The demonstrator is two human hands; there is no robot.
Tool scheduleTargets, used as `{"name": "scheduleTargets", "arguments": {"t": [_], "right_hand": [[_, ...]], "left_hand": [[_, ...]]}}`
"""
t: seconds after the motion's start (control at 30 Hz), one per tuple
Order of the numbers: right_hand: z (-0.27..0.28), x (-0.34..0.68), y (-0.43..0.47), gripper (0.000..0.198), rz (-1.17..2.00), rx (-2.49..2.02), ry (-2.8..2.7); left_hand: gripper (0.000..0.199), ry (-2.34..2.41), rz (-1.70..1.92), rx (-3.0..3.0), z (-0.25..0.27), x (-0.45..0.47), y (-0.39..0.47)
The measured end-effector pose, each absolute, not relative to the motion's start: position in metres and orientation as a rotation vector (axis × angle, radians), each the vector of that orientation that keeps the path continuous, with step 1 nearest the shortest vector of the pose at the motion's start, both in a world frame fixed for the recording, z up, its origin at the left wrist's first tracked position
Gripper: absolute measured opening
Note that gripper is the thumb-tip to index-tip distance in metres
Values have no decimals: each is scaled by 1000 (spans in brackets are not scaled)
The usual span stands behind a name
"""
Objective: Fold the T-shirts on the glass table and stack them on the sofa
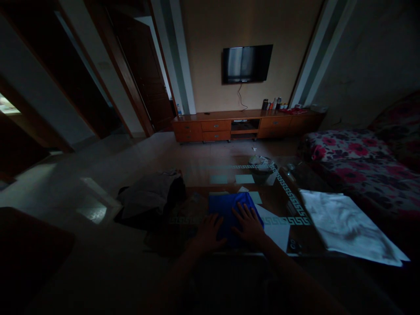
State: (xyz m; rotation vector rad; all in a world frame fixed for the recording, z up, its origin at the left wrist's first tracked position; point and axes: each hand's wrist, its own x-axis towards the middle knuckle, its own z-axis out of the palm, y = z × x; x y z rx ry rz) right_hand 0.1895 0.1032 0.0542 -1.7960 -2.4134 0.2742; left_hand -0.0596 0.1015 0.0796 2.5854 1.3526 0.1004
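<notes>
Blue folded cloth (228,214), smooth and roughly rectangular, lies near the middle of the near edge of the glass-topped table (288,190), which has a pale Greek-key border. In the head view, both your hands rest on it, released, palms down and fingers spread. Your left hand (208,234) lies over the cloth's left side, its thumb pointing in toward the middle. Your right hand (248,225) is flat over the right side, just beside the left and apart from it, with its fingers reaching toward the table's far edge.

A flat white sheet (277,232) shows from the cloth's right side, running toward the near edge. A small black object with ring shapes (294,246) sits beside that sheet, close to the near edge. By the table's right edge a large white cloth (351,227) is spread out, lightly wrinkled. Toward the left edge lies a heaped grey and black fabric item (151,192), too dark to make out fully. A crumpled, pale, partly clear bag (260,162) is near the far right corner.
</notes>
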Motion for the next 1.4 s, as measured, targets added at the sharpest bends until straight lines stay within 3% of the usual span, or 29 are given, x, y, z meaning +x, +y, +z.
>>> {"name": "scheduleTargets", "arguments": {"t": [0.13, 0.27, 0.43, 0.57, 1.23, 1.4], "right_hand": [[64, 196, 104, 78, 388, -1580, -2549], [68, 185, 104, 66, 365, -1629, -2523], [58, 153, 95, 75, 208, -2033, -2243], [50, 148, 93, 78, 258, -2193, -2121], [62, 178, 112, 72, 257, -1979, -2325], [65, 168, 110, 72, 133, -2209, -2090]], "left_hand": [[46, 1423, 227, 2603, 87, -64, 110], [58, 1433, 304, 2613, 74, -72, 125], [79, 1447, 331, 2560, 52, -80, 139], [92, 1526, 295, 2526, 42, -84, 145], [89, 1779, 186, 2389, 57, -67, 123], [68, 2007, 229, 2282, 75, -43, 110]]}}
